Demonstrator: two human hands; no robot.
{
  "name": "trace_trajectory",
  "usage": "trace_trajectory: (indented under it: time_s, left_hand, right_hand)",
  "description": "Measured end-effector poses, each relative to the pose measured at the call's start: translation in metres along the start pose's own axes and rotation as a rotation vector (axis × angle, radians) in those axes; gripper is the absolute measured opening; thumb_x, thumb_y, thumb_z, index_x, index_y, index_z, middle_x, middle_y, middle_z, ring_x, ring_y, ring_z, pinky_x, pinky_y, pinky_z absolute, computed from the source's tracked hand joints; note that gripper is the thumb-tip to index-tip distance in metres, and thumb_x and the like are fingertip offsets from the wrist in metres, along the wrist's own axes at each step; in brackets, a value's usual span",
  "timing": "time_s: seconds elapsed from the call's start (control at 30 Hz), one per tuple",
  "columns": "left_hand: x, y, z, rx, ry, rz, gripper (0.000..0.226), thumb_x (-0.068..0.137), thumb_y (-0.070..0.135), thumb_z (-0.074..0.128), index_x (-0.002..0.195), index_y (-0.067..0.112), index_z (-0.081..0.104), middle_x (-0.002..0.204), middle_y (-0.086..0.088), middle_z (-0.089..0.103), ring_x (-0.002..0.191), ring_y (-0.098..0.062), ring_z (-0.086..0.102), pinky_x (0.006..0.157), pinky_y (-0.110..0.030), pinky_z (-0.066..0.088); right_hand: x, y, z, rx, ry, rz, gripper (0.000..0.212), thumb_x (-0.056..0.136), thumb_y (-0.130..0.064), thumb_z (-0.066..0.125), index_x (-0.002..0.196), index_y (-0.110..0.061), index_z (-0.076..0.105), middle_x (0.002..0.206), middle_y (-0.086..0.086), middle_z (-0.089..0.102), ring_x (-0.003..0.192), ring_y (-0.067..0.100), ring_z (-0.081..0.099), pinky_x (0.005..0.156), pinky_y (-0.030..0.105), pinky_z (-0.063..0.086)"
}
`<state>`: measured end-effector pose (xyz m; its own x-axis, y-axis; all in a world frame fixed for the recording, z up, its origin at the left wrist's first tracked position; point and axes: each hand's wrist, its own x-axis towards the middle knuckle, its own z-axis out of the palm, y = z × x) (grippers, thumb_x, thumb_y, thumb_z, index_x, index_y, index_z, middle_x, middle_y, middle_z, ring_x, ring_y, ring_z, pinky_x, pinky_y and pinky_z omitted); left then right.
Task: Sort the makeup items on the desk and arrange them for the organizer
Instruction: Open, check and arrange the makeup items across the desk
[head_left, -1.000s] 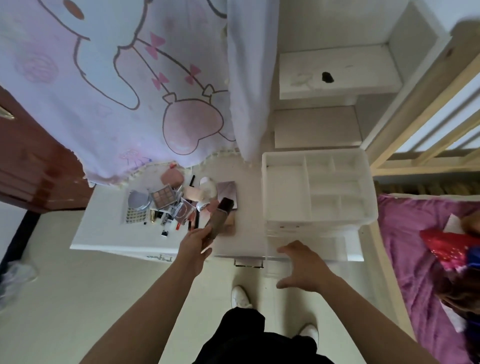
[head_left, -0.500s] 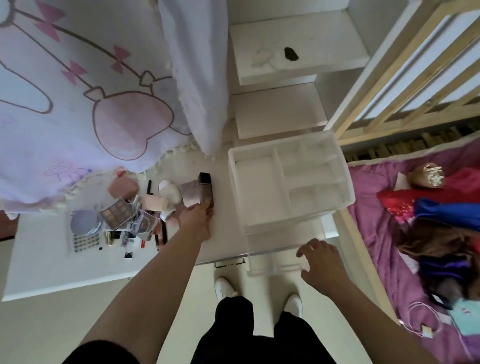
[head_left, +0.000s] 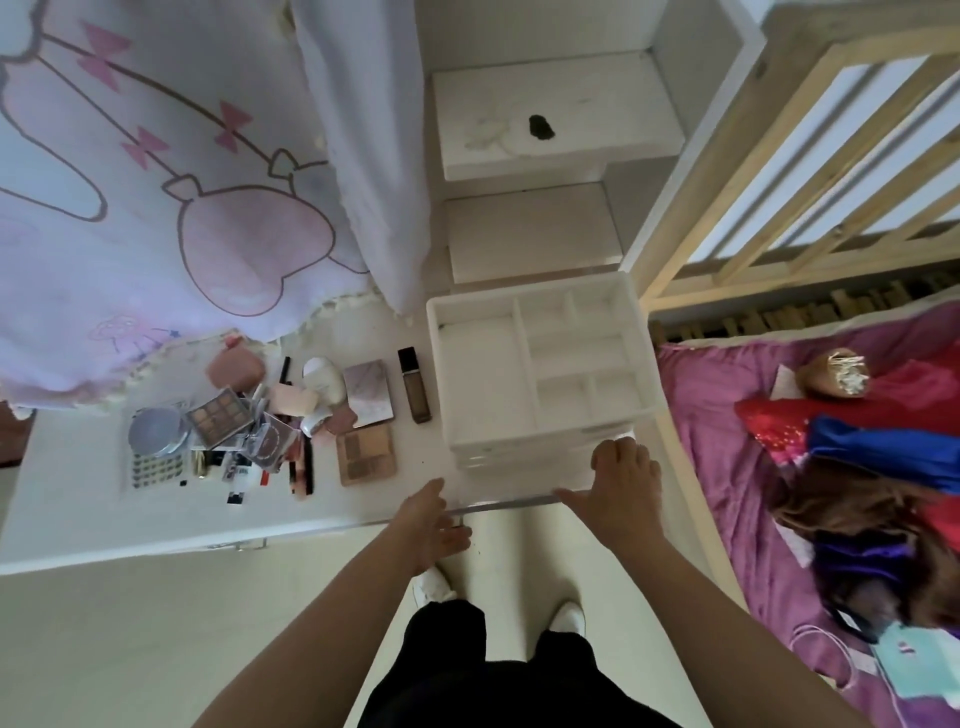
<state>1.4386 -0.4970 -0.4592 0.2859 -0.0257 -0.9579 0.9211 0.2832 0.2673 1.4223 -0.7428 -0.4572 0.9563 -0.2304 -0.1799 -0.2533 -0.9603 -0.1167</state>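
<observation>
1. Nearest the camera, black trousers (head_left: 498, 675) and white shoes (head_left: 434, 584) stood on the pale floor.
2. The hands were apart, at either end of a clear drawer (head_left: 504, 503) pulled out from the organizer's base over the desk edge.
3. The left hand (head_left: 431, 525) met the drawer's left front corner; I could not tell whether it gripped or only touched.
4. The right hand (head_left: 621, 483) held the drawer's right side, fingers curled over it and thumb lying along the front rim.
5. On the white desk (head_left: 78, 467), a brown eyeshadow palette (head_left: 366, 453) lay open, just left of the organizer.
6. Beyond it lay a marbled palette (head_left: 370, 391) and, beside that, a dark foundation bottle (head_left: 414, 384), flat and close to the organizer's left wall.
7. Further left sat a heap of makeup (head_left: 234, 431), its items overlapping.
8. The white organizer (head_left: 524, 441) stood at the desk's right end, its top compartments holding nothing.
9. A cartoon-print cloth (head_left: 156, 208) hung over the desk's far edge; a purple-sheeted bed (head_left: 727, 441) lay to the right.
</observation>
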Motion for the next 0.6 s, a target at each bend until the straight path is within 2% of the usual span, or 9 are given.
trace_trajectory:
  time_s: [0.1, 0.17, 0.2, 0.27, 0.3, 0.37, 0.47, 0.53, 0.6]
  left_hand:
    - [-0.006, -0.005, 0.017, -0.207, -0.057, -0.004, 0.051, 0.099, 0.044, 0.053, 0.122, 0.001, 0.039, 0.113, -0.026, 0.050, 0.085, -0.039, 0.061, 0.075, -0.049, 0.052]
    - [-0.011, 0.001, 0.028, -0.358, -0.079, 0.017, 0.059, 0.097, 0.047, 0.056, 0.131, 0.003, 0.035, 0.126, -0.028, 0.048, 0.095, -0.042, 0.060, 0.084, -0.051, 0.053]
    - [-0.014, 0.006, 0.031, -0.415, -0.082, 0.044, 0.060, 0.096, 0.047, 0.058, 0.134, 0.006, 0.035, 0.126, -0.023, 0.047, 0.098, -0.043, 0.059, 0.087, -0.052, 0.052]
    - [-0.024, 0.013, 0.039, -0.458, -0.071, 0.126, 0.060, 0.096, 0.044, 0.060, 0.141, 0.013, 0.035, 0.131, -0.013, 0.042, 0.111, -0.043, 0.053, 0.085, -0.052, 0.055]
    - [-0.025, 0.017, 0.041, -0.460, -0.053, 0.170, 0.060, 0.097, 0.041, 0.060, 0.146, 0.018, 0.034, 0.141, -0.009, 0.036, 0.123, -0.043, 0.046, 0.080, -0.048, 0.059]
    - [-0.024, 0.024, 0.041, -0.488, -0.039, 0.237, 0.067, 0.097, 0.039, 0.061, 0.153, 0.024, 0.027, 0.153, -0.002, 0.023, 0.139, -0.039, 0.033, 0.074, -0.037, 0.061]
    - [-0.022, 0.036, 0.040, -0.548, -0.034, 0.217, 0.092, 0.083, 0.062, 0.067, 0.154, 0.022, 0.025, 0.161, -0.013, 0.012, 0.127, -0.046, 0.048, 0.093, -0.054, 0.054]
    - [-0.021, 0.045, 0.037, -0.447, -0.018, 0.237, 0.088, 0.082, 0.070, 0.061, 0.148, 0.019, 0.034, 0.158, -0.015, 0.018, 0.114, -0.047, 0.058, 0.096, -0.056, 0.051]
    - [-0.025, 0.054, 0.037, -0.260, -0.029, 0.289, 0.067, 0.085, 0.073, 0.053, 0.132, 0.025, 0.046, 0.146, -0.008, 0.033, 0.115, -0.045, 0.057, 0.098, -0.056, 0.050]
  right_hand:
    - [-0.002, 0.007, -0.006, 0.155, 0.003, 0.180, 0.078, 0.057, -0.045, 0.092, 0.114, -0.010, 0.053, 0.114, 0.012, 0.050, 0.101, 0.034, 0.053, 0.088, 0.044, 0.045]
    - [0.005, 0.016, -0.008, 0.470, -0.144, 0.349, 0.094, 0.069, -0.023, 0.088, 0.142, -0.009, 0.030, 0.133, 0.018, 0.042, 0.113, 0.038, 0.052, 0.091, 0.038, 0.045]
    - [0.011, 0.020, -0.010, 0.677, -0.257, 0.461, 0.103, 0.072, -0.013, 0.084, 0.150, -0.011, 0.016, 0.130, 0.020, 0.046, 0.109, 0.036, 0.055, 0.085, 0.032, 0.046]
    - [0.021, 0.025, -0.012, 1.078, -0.410, 0.710, 0.112, 0.071, -0.003, 0.070, 0.155, -0.018, -0.002, 0.103, 0.017, 0.060, 0.089, 0.029, 0.061, 0.081, 0.029, 0.049]
    - [0.026, 0.027, -0.010, 1.220, -0.423, 0.773, 0.107, 0.072, -0.001, 0.063, 0.156, -0.020, 0.001, 0.094, 0.015, 0.060, 0.085, 0.028, 0.062, 0.087, 0.033, 0.052]
    - [0.040, 0.025, -0.014, 1.520, -0.345, 0.811, 0.079, 0.085, 0.006, 0.050, 0.154, -0.019, 0.019, 0.095, 0.013, 0.058, 0.087, 0.028, 0.064, 0.096, 0.042, 0.053]
    - [0.053, 0.018, -0.029, 1.767, -0.303, 0.786, 0.024, 0.101, -0.008, 0.039, 0.122, -0.012, 0.051, 0.099, 0.014, 0.057, 0.082, 0.027, 0.060, 0.080, 0.039, 0.056]
    - [0.057, 0.017, -0.030, 1.724, -0.419, 0.710, 0.027, 0.103, -0.033, 0.043, 0.120, -0.016, 0.055, 0.111, 0.013, 0.056, 0.086, 0.025, 0.059, 0.077, 0.037, 0.054]
    - [0.061, 0.016, -0.029, 1.628, -0.477, 0.661, 0.041, 0.101, -0.056, 0.040, 0.127, -0.026, 0.050, 0.122, 0.004, 0.049, 0.091, 0.021, 0.054, 0.085, 0.040, 0.049]
